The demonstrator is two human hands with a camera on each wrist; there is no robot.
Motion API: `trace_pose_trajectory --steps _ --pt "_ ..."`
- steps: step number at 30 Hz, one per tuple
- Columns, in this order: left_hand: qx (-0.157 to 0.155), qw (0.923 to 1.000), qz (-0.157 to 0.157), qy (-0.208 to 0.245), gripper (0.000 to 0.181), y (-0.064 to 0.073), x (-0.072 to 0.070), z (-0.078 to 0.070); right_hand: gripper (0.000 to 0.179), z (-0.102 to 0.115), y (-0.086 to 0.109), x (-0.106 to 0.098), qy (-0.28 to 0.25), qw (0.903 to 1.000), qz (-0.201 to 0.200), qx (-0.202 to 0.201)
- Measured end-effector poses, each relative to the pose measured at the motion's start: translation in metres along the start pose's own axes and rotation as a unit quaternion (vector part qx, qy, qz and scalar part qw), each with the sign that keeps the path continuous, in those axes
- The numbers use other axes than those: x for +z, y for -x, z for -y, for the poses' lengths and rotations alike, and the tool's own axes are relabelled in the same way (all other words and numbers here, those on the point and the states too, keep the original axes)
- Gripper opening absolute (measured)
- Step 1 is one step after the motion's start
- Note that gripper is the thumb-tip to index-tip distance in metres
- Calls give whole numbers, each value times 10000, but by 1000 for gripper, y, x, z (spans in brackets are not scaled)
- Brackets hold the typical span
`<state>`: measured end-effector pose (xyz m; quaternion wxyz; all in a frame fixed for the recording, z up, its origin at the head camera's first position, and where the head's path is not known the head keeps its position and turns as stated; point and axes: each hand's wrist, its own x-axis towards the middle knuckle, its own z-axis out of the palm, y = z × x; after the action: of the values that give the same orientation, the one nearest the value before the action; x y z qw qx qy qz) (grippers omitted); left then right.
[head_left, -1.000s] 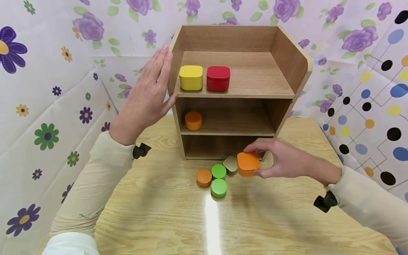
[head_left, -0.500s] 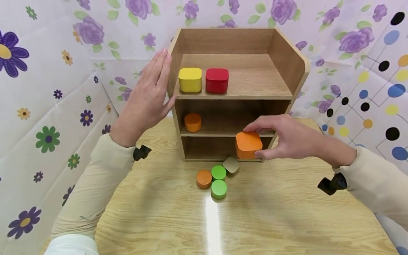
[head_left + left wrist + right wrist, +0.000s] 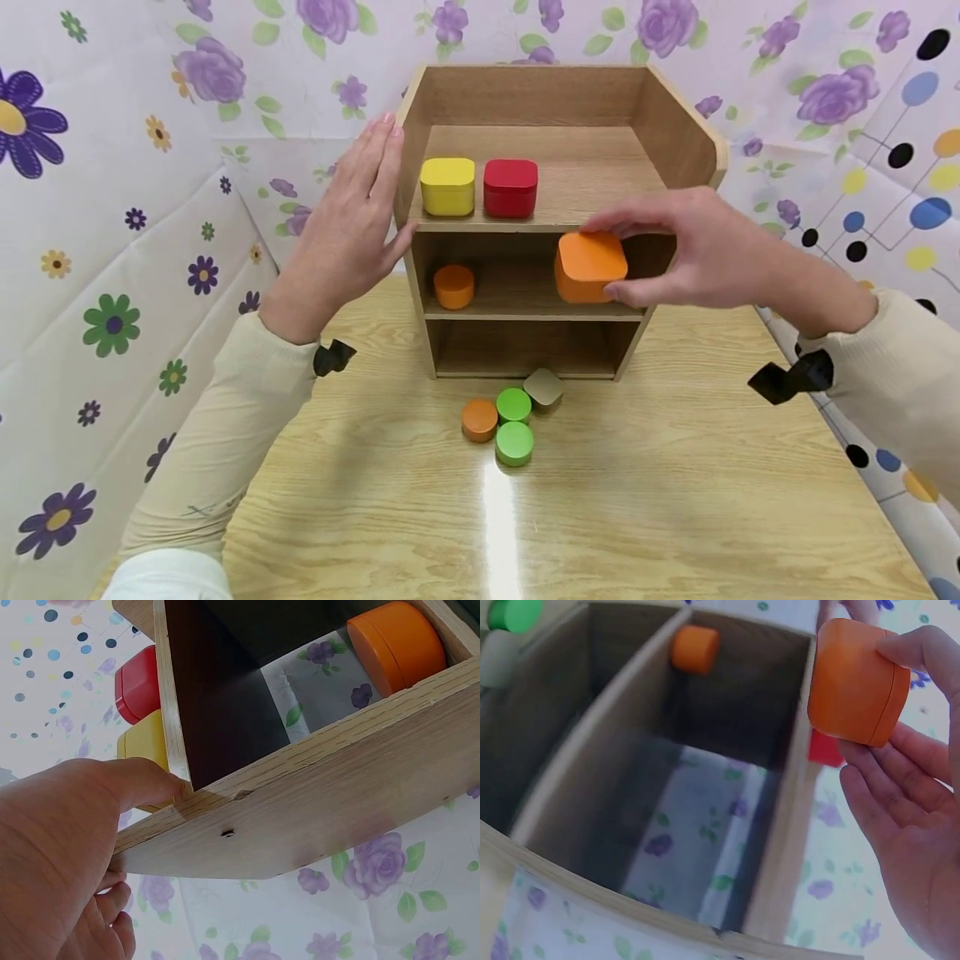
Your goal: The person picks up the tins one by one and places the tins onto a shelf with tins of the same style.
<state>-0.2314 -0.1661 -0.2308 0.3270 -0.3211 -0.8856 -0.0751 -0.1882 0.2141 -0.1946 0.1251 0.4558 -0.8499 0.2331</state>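
My right hand [image 3: 705, 250] pinches an orange rounded-square box [image 3: 588, 268] between thumb and fingers. It hangs in front of the wooden shelf unit [image 3: 562, 312], level with the middle compartment; the right wrist view shows a lid seam around the orange box [image 3: 847, 682]. My left hand [image 3: 341, 221] rests straight-fingered along the unit's left side, thumb on its front edge, as the thumb [image 3: 146, 780] also shows in the left wrist view. A yellow box [image 3: 447, 187] and a red box [image 3: 510, 189] stand on the top shelf. A round orange container [image 3: 454, 287] sits at the middle compartment's left.
On the wooden table [image 3: 360, 517] before the unit lie an orange round container [image 3: 480, 419], two green round ones [image 3: 513, 406] and a greyish-beige squarish one [image 3: 543, 387]. Patterned sheets [image 3: 150, 250] wall the table at the back and sides.
My right hand has lifted the orange box from near the table, beside the beige container, up to the middle compartment's height. The left hand stays on the unit's side.
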Motion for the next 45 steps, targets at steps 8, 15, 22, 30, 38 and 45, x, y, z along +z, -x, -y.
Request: trace_pose_trajectory --steps 8,15,22,30,38,45 --pt "-9 10000 38 -31 87 0 0 0 59 -10 -20 -27 322 9991 -100 264" --pt "-40 10000 57 0 87 0 0 0 53 -20 -33 -38 604 9933 121 976" --pt "-76 10000 62 -3 88 0 0 0 52 -27 -47 -38 587 9870 269 1472" --pt "-75 9999 84 4 88 0 0 0 52 -38 -57 -30 414 9827 303 1779" --pt "-30 10000 59 9 87 1 0 0 52 -43 -61 -25 269 9794 440 1955" --pt "28 10000 24 27 87 1 0 0 55 -46 -61 -22 196 9771 559 2043"
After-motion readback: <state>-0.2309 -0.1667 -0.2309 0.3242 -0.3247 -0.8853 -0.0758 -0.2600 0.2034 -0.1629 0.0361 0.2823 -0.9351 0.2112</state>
